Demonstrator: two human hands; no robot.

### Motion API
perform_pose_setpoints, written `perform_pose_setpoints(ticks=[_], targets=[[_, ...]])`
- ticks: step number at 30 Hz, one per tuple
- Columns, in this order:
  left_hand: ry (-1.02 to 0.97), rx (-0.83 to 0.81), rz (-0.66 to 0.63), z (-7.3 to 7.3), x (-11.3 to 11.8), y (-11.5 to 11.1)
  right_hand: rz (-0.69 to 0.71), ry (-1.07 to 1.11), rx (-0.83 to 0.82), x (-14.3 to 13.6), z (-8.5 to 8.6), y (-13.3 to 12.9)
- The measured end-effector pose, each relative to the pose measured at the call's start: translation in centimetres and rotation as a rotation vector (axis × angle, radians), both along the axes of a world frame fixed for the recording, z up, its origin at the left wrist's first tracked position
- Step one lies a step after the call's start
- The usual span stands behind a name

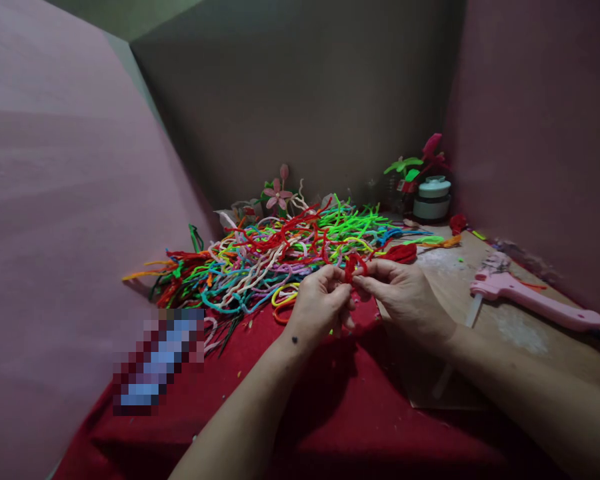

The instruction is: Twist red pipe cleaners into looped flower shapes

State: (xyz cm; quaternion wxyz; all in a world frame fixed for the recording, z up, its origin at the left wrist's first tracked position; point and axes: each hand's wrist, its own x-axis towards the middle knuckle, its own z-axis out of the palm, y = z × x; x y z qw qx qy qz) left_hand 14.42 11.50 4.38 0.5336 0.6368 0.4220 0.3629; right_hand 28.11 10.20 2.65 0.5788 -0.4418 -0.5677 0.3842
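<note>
Between my two hands is a red fuzzy pipe cleaner [354, 265], bent into a small loop. My left hand [325, 300] pinches its left side between thumb and fingers. On the other side, my right hand [405, 293] grips it with thumb and forefinger. Just beyond lies a large tangled heap of coloured pipe cleaners [275, 253], in green, red, white, blue and pink. A red fuzzy bundle [400, 253] rests right behind my right hand. The fingertips partly hide the loop's ends.
A pink hot glue gun [540, 300] with a glue stick lies on a brown board [505, 373] at right. Behind stand a lidded jar [432, 199] and a pink fuzzy flower [277, 193]. Red cloth [220, 427] covers the table; a blurred-out object [160, 360] lies at left.
</note>
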Motion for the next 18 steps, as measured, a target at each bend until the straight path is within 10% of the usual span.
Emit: perform_pose_setpoints(ticks=[18], targets=[[0.201, 0.377, 0.172, -1.8, 0.2, -0.3, -0.242, -0.588, 0.444, 0.0, -1.1, -0.1]])
